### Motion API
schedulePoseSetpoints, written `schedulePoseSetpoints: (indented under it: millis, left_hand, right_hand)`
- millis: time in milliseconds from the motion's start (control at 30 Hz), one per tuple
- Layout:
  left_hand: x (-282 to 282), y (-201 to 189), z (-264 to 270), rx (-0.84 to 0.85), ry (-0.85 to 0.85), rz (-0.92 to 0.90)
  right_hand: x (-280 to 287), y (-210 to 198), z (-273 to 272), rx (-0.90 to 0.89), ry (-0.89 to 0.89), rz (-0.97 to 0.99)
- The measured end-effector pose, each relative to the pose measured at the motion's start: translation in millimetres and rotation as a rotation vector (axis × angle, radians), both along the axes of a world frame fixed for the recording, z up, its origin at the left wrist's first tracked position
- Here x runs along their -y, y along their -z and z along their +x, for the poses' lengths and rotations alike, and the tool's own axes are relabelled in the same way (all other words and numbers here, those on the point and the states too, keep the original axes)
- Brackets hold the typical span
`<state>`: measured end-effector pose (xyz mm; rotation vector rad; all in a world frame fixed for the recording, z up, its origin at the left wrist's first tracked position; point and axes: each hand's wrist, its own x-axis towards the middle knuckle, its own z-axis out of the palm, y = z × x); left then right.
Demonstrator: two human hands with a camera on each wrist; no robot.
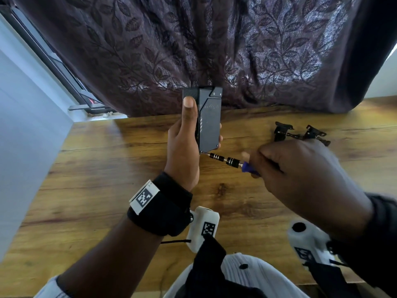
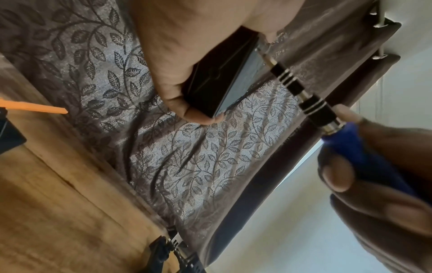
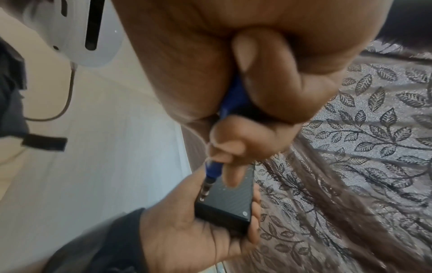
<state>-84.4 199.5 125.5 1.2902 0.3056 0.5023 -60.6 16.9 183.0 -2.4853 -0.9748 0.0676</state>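
One screw (image 1: 202, 152), at the 7 o'clock corner of the black case (image 1: 207, 119) clasped upright above the surface (image 1: 107, 168) by the left grip (image 1: 182, 151), meets the blue screwdriver (image 1: 229, 161) pinched in the right grip (image 1: 300, 175); the 5 o'clock screw (image 1: 217, 145) sits seated, so most work likely remains.

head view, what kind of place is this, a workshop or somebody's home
Probably a room in a home, not a workshop: a wood-grain table, with a dark leaf-patterned curtain hanging behind it beside a window frame. The left hand grips a black box while the right hand holds a screwdriver to it.
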Motion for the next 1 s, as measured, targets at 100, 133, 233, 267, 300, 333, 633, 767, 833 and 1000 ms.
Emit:
schedulePoseSetpoints:
  millis: [100, 133, 233, 267, 300, 333, 633, 767, 833, 1000]
  left_hand:
    - [-3, -3, 1, 0.003, -0.013, 0.009]
    - [-4, -4, 2, 0.009, -0.017, 0.010]
    - [-4, -4, 4, 0.016, -0.023, 0.029]
    - [-3, -4, 4, 0.014, -0.022, 0.035]
    - [-3, -2, 3, 0.010, -0.019, 0.032]
    - [-4, 0, 2, 0.006, -0.019, 0.025]
    - [-7, 2, 0, 0.024, -0.008, -0.054]
    - [-4, 9, 0, 0.023, 0.061, -0.139]
    - [-4, 13, -1, 0.014, 0.066, -0.156]
    - [-3, 15, -3, 0.004, 0.069, -0.165]
  right_hand:
    - [-1, -7, 3, -0.033, -0.042, -0.046]
    - [0, -10, 3, -0.020, -0.073, -0.064]
    - [3, -12, 3, 0.061, -0.097, -0.028]
    - [3, -10, 5, 0.064, -0.082, -0.008]
    - [1, -6, 6, 0.028, -0.060, 0.014]
    - [-2, -2, 6, -0.046, -0.049, 0.031]
    - [-4, -8, 3, 0.006, -0.083, -0.002]
    - [-7, -11, -4, 0.076, -0.054, -0.046]
    - [-10, -7, -7, 0.058, -0.065, -0.089]
    - [-9, -10, -5, -0.035, -0.044, -0.097]
